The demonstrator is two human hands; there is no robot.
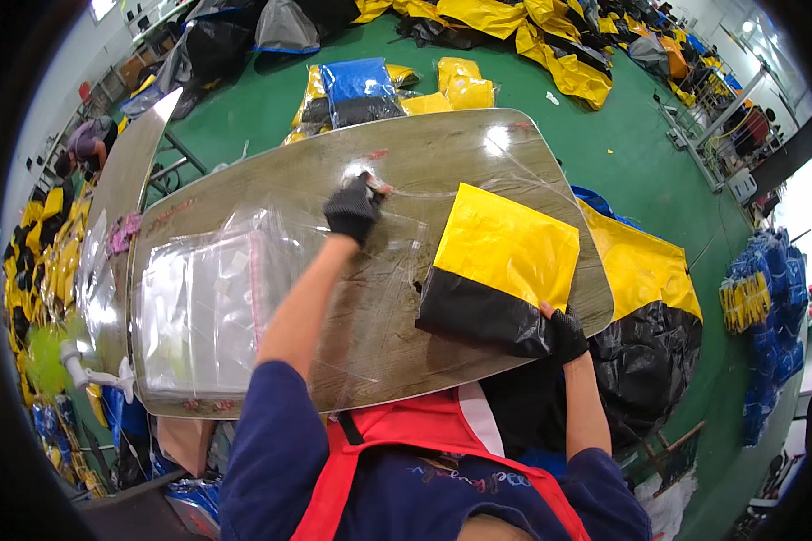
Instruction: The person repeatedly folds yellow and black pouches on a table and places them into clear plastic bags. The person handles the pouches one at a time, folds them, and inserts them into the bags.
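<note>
A folded yellow-and-black plastic sheet (510, 243) lies at the right part of the wood-patterned table (352, 338). My right hand (567, 335), in a dark fingerless glove, grips its near right corner, the thumb on top. Farther off, left of the sheet, my left hand (355, 209) is closed above the table, gloved the same way. Something pale and shiny shows at its fingertips; plastic or glare, I cannot tell. A stack of clear plastic bags (203, 311) covers the table's left side, and loose film spreads from it toward the middle.
A larger yellow-and-black sheet (650, 270) hangs beyond the table's right end. Wrapped packs in blue (359, 81) and yellow (465, 83) sit on the green floor behind. Blue bundles (771, 316) are stacked far right. A white clamp-like bracket (108, 374) stands by the left edge.
</note>
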